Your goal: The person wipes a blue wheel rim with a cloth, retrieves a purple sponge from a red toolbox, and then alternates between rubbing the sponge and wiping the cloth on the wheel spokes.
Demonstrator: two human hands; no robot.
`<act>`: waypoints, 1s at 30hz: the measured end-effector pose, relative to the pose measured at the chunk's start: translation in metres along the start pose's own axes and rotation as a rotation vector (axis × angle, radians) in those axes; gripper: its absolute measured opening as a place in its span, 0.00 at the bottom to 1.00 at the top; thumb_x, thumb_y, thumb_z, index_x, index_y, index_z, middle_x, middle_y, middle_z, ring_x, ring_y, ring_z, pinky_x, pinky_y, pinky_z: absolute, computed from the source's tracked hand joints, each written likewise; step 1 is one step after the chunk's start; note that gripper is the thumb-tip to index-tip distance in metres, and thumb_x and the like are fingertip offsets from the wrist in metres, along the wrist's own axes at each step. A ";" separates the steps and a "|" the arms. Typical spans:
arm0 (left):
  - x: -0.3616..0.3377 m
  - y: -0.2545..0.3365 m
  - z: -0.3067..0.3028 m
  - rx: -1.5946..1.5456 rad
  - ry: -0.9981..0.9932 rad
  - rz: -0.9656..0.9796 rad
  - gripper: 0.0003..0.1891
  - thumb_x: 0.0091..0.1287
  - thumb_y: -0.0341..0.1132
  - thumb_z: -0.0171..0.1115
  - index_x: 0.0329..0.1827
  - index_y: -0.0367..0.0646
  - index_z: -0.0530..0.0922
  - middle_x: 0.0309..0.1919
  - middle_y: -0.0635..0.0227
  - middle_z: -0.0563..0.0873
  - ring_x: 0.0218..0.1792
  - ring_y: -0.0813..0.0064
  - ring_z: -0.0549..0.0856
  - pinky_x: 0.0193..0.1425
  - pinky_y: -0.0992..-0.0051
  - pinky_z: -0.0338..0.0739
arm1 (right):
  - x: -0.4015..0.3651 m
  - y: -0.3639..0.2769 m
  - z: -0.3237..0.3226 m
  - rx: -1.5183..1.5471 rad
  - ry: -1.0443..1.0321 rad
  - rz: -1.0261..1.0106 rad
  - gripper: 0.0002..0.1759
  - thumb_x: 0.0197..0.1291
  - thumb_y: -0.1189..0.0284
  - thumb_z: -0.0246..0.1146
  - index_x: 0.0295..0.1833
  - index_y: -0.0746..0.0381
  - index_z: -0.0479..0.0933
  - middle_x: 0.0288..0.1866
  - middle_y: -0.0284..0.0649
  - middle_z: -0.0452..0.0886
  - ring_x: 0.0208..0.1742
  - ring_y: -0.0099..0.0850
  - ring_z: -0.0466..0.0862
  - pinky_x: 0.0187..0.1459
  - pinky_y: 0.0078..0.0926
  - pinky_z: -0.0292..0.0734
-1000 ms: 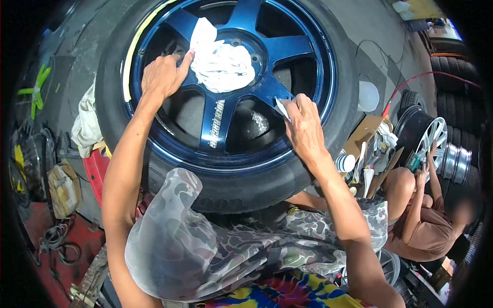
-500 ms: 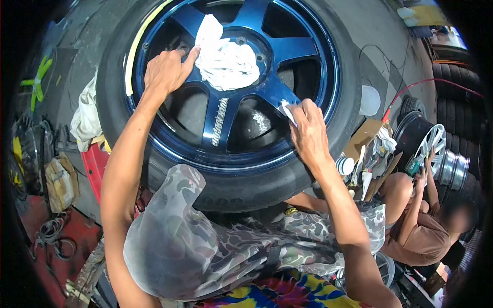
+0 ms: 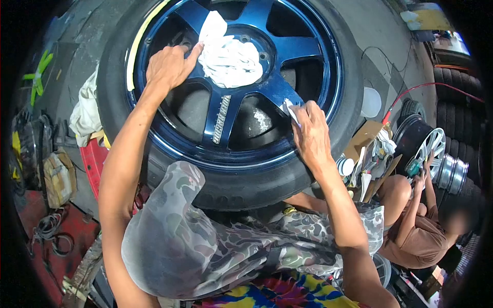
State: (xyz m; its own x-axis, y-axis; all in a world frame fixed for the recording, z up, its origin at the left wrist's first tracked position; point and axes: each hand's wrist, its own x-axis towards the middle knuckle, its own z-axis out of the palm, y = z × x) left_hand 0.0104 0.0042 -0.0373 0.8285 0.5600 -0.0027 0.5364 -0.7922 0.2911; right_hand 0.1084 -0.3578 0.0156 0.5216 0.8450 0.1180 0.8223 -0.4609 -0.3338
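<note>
A blue alloy wheel [image 3: 221,119] with its black tyre [image 3: 215,189] lies flat in front of my bent legs. My left hand [image 3: 169,66] is at the upper left spoke, its fingers curled round the spoke and its thumb reaching to a crumpled white cloth [image 3: 233,64] over the hub. At the lower right spoke, my right hand [image 3: 312,131] pinches a small folded white sheet [image 3: 292,115] whose edge is against the blue paint. A pale patch shows on the spoke there. Yellow masking tape [image 3: 132,61] runs along the rim's left edge.
At the right another person [image 3: 418,236] sits, hands on a silver wheel [image 3: 432,149]. Stacked tyres [image 3: 454,102] stand behind. A white tub [image 3: 371,101], a lidded jar [image 3: 345,166] and a cardboard box [image 3: 360,138] sit beside my tyre. A pale cloth [image 3: 86,110] lies left.
The view has shifted slightly. My right hand and the white sheet have moved a little along the spoke, while my left hand stays in place.
</note>
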 end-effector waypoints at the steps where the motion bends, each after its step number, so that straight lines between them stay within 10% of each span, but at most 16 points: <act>1: 0.001 0.001 -0.002 -0.013 -0.036 -0.012 0.39 0.80 0.67 0.49 0.56 0.36 0.91 0.35 0.37 0.91 0.43 0.41 0.93 0.55 0.50 0.85 | 0.004 -0.003 -0.001 -0.014 0.010 0.003 0.22 0.55 0.83 0.72 0.57 0.66 0.81 0.47 0.48 0.75 0.50 0.49 0.79 0.54 0.46 0.74; 30: 0.002 0.000 -0.004 -0.008 -0.051 -0.020 0.38 0.81 0.67 0.48 0.57 0.40 0.92 0.38 0.38 0.92 0.47 0.40 0.93 0.58 0.50 0.85 | -0.002 -0.012 0.003 -0.047 0.042 -0.032 0.26 0.55 0.84 0.69 0.62 0.69 0.81 0.45 0.47 0.75 0.49 0.45 0.79 0.52 0.43 0.74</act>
State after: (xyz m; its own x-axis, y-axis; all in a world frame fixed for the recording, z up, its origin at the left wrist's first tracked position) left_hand 0.0112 0.0061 -0.0338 0.8247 0.5627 -0.0568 0.5519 -0.7787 0.2985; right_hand 0.0971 -0.3538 0.0165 0.5031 0.8479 0.1671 0.8479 -0.4468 -0.2854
